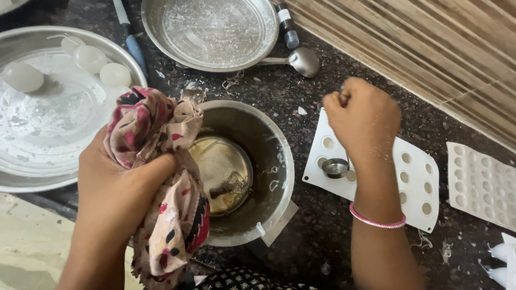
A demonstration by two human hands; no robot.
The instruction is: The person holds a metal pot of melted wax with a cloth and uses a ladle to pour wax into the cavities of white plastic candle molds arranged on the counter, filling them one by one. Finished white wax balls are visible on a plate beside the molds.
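My left hand (115,188) grips the rim of a steel pot (263,145) through a patterned pink and beige cloth (161,177). A little dark liquid and wax-like residue lie in the pot's bottom. My right hand (363,118) is closed on the handle of a small metal measuring spoon (335,167), whose bowl hangs just over the holes of a white mould tray (416,177). A pink bangle (378,220) circles my right wrist.
A large steel plate (48,123) at left holds several white egg-shaped pieces (88,58). Another steel plate (212,32) sits at the back beside a steel spoon (303,60) and a small bottle (287,24). A second white mould (481,185) lies at right. A striped wall rises behind.
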